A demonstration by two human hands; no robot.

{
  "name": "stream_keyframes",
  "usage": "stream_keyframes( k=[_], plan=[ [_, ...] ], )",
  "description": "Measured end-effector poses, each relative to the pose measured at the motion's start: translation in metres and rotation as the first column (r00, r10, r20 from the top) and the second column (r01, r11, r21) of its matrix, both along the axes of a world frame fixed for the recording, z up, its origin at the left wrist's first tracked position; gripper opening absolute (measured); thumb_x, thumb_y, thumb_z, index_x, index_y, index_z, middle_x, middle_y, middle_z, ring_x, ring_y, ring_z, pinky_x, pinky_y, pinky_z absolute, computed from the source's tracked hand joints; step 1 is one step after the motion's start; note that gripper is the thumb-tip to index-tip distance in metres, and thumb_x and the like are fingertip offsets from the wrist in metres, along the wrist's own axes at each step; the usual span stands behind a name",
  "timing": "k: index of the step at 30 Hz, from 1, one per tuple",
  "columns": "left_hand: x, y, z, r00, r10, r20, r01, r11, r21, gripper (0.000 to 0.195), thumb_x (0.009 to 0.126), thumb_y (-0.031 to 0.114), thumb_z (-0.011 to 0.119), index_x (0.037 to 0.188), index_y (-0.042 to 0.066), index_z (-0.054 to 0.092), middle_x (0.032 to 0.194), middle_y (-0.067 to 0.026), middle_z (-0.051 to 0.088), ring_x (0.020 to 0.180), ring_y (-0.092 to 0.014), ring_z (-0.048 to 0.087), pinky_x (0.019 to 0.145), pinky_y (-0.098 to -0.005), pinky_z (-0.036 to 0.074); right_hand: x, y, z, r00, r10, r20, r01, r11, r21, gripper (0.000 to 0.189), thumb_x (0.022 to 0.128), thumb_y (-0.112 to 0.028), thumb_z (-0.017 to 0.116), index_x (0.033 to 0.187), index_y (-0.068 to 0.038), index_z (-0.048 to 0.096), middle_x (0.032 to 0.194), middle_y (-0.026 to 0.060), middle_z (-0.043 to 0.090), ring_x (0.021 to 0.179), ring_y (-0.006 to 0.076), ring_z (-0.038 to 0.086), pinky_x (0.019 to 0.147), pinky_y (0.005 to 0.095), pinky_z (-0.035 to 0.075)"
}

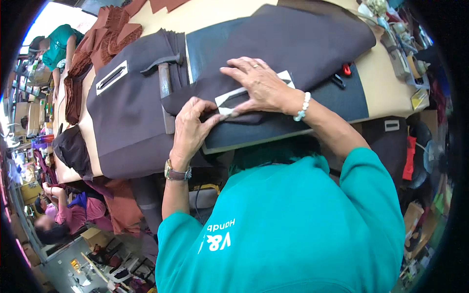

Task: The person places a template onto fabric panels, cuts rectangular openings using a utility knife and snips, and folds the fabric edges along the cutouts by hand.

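My left hand (192, 126), with a watch on its wrist, pinches dark brown fabric at the lower left corner of a white slotted frame (224, 100). Over the frame lies my right hand (258, 86), its fingers spread and its thumb at the same corner; whether it grips anything is hidden. The frame sits on a dark fabric panel (289, 44), folded over a black board (337, 102). Left of my left hand, a hammer (165, 78) rests on more dark fabric (135, 106). A second white slotted frame (112, 77) lies on that fabric.
Rust-brown fabric (106, 36) is heaped at the table's far left. A red-handled tool (346, 69) lies by the board's right part. A plastic container (417, 80) stands at the right edge. Other people (60, 45) are at the left.
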State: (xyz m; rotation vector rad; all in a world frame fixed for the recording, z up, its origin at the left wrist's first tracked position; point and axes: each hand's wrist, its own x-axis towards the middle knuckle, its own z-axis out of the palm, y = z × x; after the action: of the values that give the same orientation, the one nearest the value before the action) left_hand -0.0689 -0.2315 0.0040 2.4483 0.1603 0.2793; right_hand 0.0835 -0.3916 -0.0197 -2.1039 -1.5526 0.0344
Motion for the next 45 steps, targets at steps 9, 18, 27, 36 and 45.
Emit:
stream_keyframes(
  k=[9,18,27,36,45],
  plan=[
    [0.033,0.005,-0.015,0.960,0.032,0.280,-0.108,0.960,0.260,0.039,0.079,0.024,0.067,0.111,0.002,0.059,0.114,-0.0137,0.057,0.109,-0.031,0.051,0.091,-0.0387,0.040,0.055,-0.031,-0.004,0.993,-0.081,0.084,0.069,0.988,0.138,0.037,0.080,-0.026,0.064,0.110,-0.004,0.059,0.112,0.0125,0.055,0.110,0.0291,0.050,0.096,0.0398,0.038],
    [0.045,0.004,-0.008,0.928,0.034,0.372,-0.139,0.955,0.260,0.028,0.075,0.007,0.063,0.102,0.004,0.062,0.095,-0.0125,0.062,0.095,-0.029,0.056,0.087,-0.0384,0.041,0.051,-0.022,0.034,0.962,-0.036,0.272,-0.044,0.958,0.282,0.014,0.079,-0.018,0.066,0.082,-0.007,0.056,0.080,0.0065,0.058,0.081,0.0233,0.058,0.080,0.0351,0.044],
    [0.016,0.098,0.136,0.572,0.073,0.817,-0.735,0.488,0.471,0.021,0.075,0.003,0.060,0.094,0.012,0.062,0.092,-0.0069,0.063,0.087,-0.026,0.058,0.082,-0.0375,0.043,0.068,0.040,0.176,0.689,-0.161,0.707,-0.109,0.941,0.321,0.012,0.077,-0.019,0.062,0.084,-0.010,0.061,0.068,0.0107,0.061,0.064,0.0290,0.061,0.055,0.0406,0.046],
    [-0.226,0.122,0.037,0.612,0.596,0.520,-0.778,0.333,0.533,0.026,0.066,-0.004,0.051,0.087,0.004,0.065,0.087,-0.0124,0.064,0.085,-0.031,0.059,0.079,-0.0409,0.045,-0.103,0.104,0.067,0.791,0.223,0.570,-0.352,0.928,0.125,0.030,0.070,-0.018,0.058,0.094,0.000,0.060,0.106,0.0211,0.057,0.108,0.0356,0.051,0.093,0.0485,0.036],
    [-0.399,0.042,0.097,0.311,0.935,0.170,-0.950,0.305,0.062,0.024,0.073,0.002,0.045,0.083,-0.004,0.066,0.080,-0.0109,0.066,0.086,-0.021,0.062,0.082,-0.0315,0.046,-0.247,0.082,0.072,-0.095,0.690,-0.718,-0.955,0.141,0.261,0.027,0.073,-0.012,0.059,0.091,0.009,0.054,0.078,0.0249,0.061,0.075,0.0378,0.060,0.067,0.0428,0.047]
  ],
)
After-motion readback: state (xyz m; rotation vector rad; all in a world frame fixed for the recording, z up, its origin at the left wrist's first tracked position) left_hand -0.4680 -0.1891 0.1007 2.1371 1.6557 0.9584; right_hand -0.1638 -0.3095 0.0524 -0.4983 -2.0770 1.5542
